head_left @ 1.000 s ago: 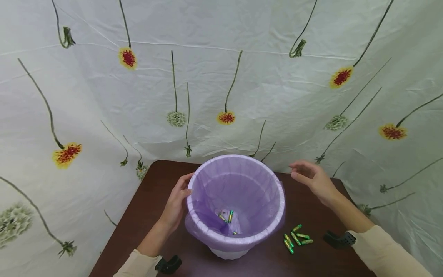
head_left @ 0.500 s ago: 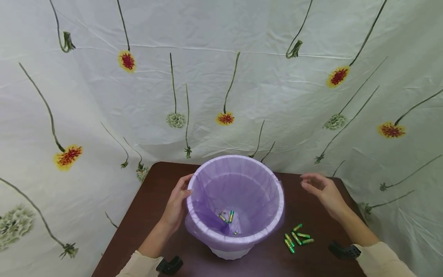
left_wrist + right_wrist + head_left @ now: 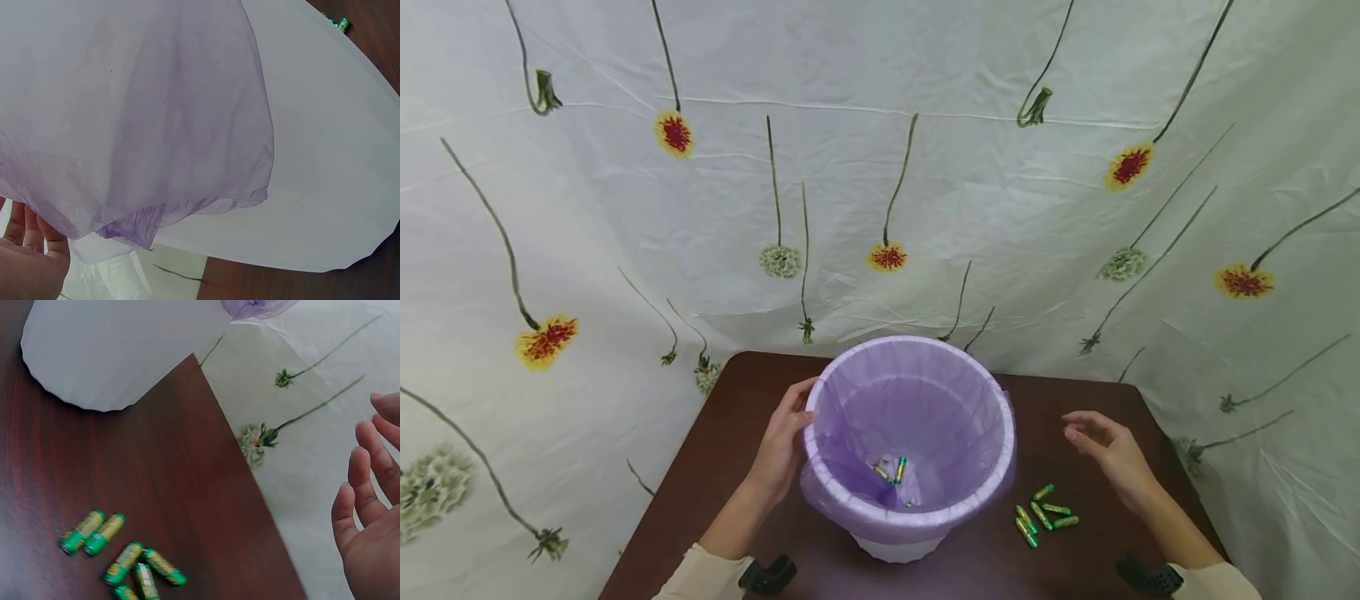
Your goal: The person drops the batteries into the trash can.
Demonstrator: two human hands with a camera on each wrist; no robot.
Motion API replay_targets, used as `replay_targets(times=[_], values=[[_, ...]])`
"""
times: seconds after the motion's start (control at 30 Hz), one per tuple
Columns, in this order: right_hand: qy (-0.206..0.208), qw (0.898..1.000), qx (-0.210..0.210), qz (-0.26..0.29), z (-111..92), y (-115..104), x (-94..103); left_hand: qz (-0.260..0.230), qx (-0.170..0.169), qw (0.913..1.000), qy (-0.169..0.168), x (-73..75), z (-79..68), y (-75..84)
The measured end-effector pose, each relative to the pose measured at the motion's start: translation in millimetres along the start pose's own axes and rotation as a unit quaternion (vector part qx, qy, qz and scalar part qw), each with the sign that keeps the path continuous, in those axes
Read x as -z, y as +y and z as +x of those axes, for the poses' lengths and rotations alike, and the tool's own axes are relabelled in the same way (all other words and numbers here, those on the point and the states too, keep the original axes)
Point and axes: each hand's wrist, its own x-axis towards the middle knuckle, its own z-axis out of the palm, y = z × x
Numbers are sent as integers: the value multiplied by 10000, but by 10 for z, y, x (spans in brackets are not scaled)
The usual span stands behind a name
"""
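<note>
Batteries [image 3: 1042, 516] lie in a loose cluster on the table [image 3: 737, 467], to the right of the bin [image 3: 913, 522] and nearer the person than the right hand [image 3: 1108, 454]. That hand hangs over the table, fingers loosely bent, a narrow gap between thumb and fingertips, nothing visible in it. The left hand [image 3: 781, 442] holds the bin at its rim, thumb at the edge and fingers against the outer side. For a clean pickup, the right hand would do well to come in low and pinch one battery across its middle, starting at the edge of the cluster; a hurried touch could set these round things rolling. Firm but light pressure from the left hand should steady the bin without dragging the purple bag [image 3: 917, 392] off the rim. Any battery brought over is best let go well inside the opening. Counted: six batteries on the table, at least three at the bottom of the bag, though folds may hide more; one bin, one bag, two hands, two pale sleeves [image 3: 703, 575].
</note>
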Motion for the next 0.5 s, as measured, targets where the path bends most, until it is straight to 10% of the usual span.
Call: replay_targets(times=[0.5], values=[[-39,9940,-1074,-191,-318,470,-83,-109,9,9999,-25,-5,-4,-1]])
